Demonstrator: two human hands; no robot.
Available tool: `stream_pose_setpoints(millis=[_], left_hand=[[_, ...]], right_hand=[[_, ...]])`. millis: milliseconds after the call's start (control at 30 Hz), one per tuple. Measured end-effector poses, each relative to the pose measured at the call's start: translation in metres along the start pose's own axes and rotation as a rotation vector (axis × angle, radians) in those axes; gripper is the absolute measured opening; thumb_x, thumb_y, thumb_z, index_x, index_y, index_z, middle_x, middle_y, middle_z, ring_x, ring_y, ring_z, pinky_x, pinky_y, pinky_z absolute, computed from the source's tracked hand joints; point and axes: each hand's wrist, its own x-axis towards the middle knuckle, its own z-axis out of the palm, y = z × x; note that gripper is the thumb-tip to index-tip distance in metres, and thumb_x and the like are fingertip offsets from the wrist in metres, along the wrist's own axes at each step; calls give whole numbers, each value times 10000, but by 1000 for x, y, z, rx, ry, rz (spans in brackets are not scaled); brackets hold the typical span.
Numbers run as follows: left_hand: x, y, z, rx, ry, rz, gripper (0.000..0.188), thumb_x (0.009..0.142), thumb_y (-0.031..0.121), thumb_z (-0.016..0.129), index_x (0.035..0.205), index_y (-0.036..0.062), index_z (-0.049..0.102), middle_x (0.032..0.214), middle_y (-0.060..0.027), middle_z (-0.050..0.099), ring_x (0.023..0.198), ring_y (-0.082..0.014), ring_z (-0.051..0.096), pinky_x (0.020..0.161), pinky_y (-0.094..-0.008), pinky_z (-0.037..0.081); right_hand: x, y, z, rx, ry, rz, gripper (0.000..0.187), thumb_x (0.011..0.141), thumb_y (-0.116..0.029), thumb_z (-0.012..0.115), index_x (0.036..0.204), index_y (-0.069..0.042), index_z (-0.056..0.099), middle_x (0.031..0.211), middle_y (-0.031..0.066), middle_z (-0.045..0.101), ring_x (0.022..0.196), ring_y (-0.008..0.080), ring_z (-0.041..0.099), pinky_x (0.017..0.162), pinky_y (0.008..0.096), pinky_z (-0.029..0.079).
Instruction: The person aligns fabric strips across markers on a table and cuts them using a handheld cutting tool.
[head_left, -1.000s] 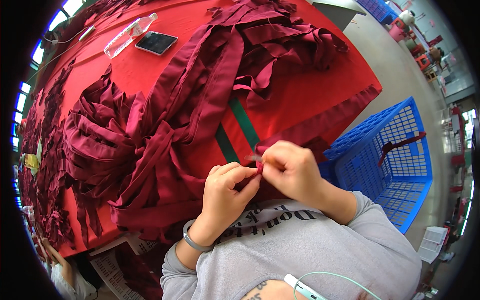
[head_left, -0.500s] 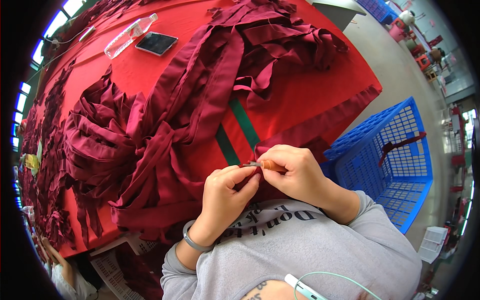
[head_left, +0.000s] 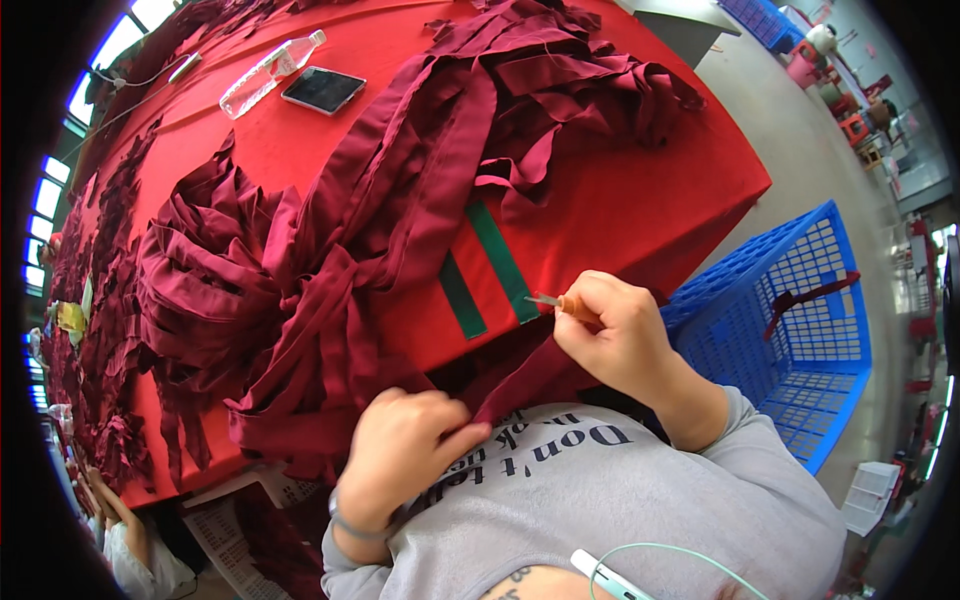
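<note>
My right hand (head_left: 617,325) is closed around the orange-brown handle of a small seam ripper (head_left: 566,301). Its thin metal tip points left, over the end of a green strip. Below that hand, a maroon fabric strip (head_left: 525,385) slants down to my left hand (head_left: 410,440). The left hand is slightly blurred, its thumb and fingers pinching the strip in front of my grey shirt. A large bunch of gathered maroon strips (head_left: 210,285) lies to the left on the red-covered table (head_left: 640,200).
Two green strips (head_left: 490,250) lie near the table edge. A phone (head_left: 323,90) and a clear plastic bottle (head_left: 268,75) are at the far left. A blue plastic basket (head_left: 790,330) stands at the right, a maroon strip over its rim. Another person's arm (head_left: 120,515) shows at lower left.
My hands have drawn apart: the left moved down and left with the fabric, the right moved slightly right with the seam ripper. The strip that stretched toward the table's right corner is pulled in.
</note>
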Motion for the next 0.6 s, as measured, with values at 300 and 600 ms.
stream_pose_setpoints(millis=[300,600], left_hand=[[3,5,-34,190,936,-218,183,828,161,772,781,35,648,704,-78,578,617,-217,526,566,-349,406],[66,-36,-7,260,697,-265,207,800,142,758,938,38,645,835,-92,626,793,-280,610,718,-366,467]], right_hand=[[-5,22,3,259,-50,130,304,851,-82,731,663,2,507,585,46,397,536,125,369,494,310,320],[-15,29,-3,439,-74,346,106,933,-50,662,843,-11,623,612,-67,474,543,-3,383,496,189,301]])
